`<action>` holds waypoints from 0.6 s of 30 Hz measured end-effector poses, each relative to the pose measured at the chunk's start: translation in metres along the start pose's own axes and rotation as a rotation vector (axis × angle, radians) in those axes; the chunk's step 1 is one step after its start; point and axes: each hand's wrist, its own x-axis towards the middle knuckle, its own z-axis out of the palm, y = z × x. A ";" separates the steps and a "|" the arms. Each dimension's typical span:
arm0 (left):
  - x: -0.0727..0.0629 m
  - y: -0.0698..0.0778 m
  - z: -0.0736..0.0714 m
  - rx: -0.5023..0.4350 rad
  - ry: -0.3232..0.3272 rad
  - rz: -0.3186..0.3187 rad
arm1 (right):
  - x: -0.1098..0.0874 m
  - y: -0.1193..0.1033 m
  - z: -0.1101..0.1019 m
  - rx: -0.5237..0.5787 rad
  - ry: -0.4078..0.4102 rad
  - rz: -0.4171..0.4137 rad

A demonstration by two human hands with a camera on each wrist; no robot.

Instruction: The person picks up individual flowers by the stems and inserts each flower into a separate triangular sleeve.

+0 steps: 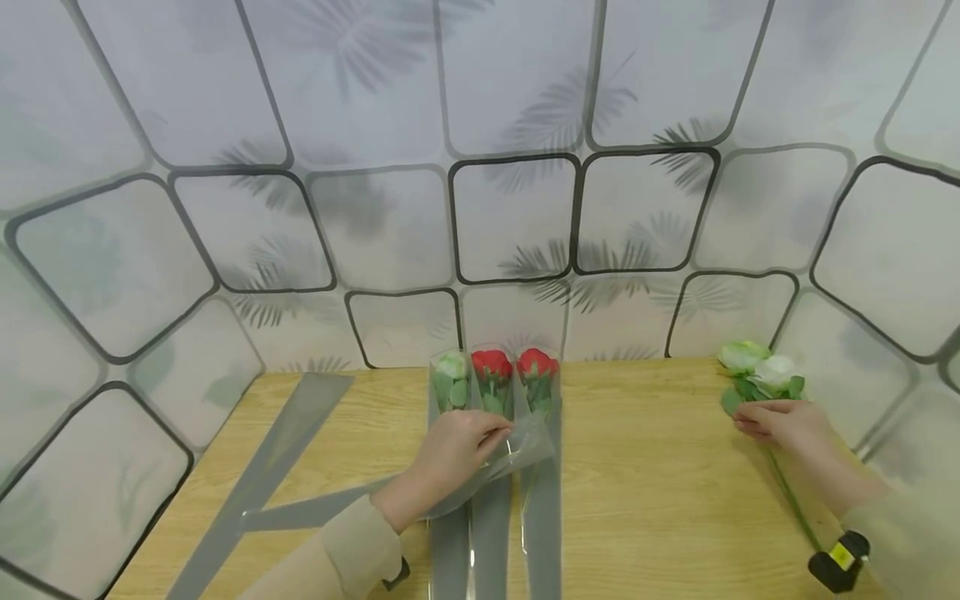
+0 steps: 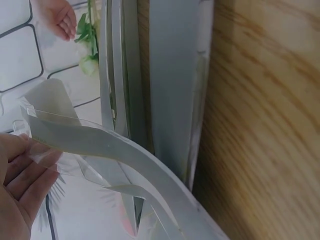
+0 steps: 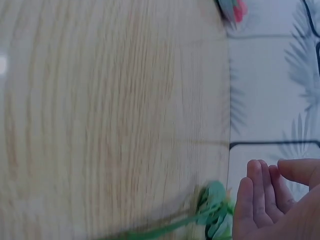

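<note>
My left hand [image 1: 453, 446] pinches the mouth end of a clear-and-grey flower sleeve [image 1: 345, 502], its thumb and fingers meeting on the film in the left wrist view. The sleeve trails left across the table. Beneath that hand lie three wrapped flowers side by side: a pale green-white one [image 1: 452, 367], a red one [image 1: 491, 364] and another red one [image 1: 537, 364]. Over at the right, my right hand [image 1: 795, 429] hovers by unwrapped white roses [image 1: 776, 372] with a green stem [image 1: 791, 492]. In the right wrist view its fingers [image 3: 257, 190] are loosely bent, with nothing between them and the thumb.
Another flat grey sleeve [image 1: 258, 467] lies slantwise on the left of the wooden table [image 1: 637, 483], touching the held sleeve's tail. A patterned wall covering [image 1: 517, 217] rises right behind the table's back edge and at both sides.
</note>
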 end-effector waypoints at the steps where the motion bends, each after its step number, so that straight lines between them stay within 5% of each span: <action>1: 0.000 0.000 0.000 0.001 -0.004 0.000 | 0.002 0.003 -0.004 -0.005 0.016 0.001; 8: -0.001 0.000 0.000 0.020 -0.017 -0.003 | 0.013 0.022 -0.018 -0.020 0.122 0.013; 18: -0.001 0.001 -0.001 0.018 -0.037 -0.005 | 0.029 0.032 -0.025 -0.248 0.211 0.027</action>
